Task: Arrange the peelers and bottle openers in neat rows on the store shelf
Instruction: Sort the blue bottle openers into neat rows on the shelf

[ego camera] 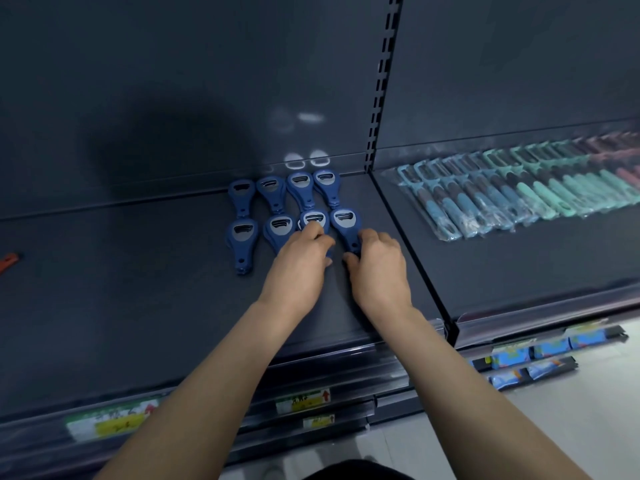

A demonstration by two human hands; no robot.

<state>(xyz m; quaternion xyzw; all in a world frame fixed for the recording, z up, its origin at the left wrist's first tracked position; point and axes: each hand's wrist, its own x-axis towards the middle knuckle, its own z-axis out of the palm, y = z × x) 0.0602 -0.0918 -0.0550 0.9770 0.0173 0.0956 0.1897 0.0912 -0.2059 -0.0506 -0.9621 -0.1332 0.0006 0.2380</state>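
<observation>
Eight blue openers (pixel 273 194) lie on the dark shelf (pixel 138 289) in two rows of four, heads toward the back wall. The left hand (pixel 301 261) covers the third opener (pixel 313 218) of the front row, fingers (pixel 317 232) curled over its handle. The right hand (pixel 379 268) pinches the handle of the fourth opener (pixel 344 220) just beside it. In the bay to the right, bagged peelers (pixel 519 192) lie in a tight overlapping row. An orange item (pixel 8 261) lies at the far left edge. Price labels (pixel 301 400) line the shelf fronts.
</observation>
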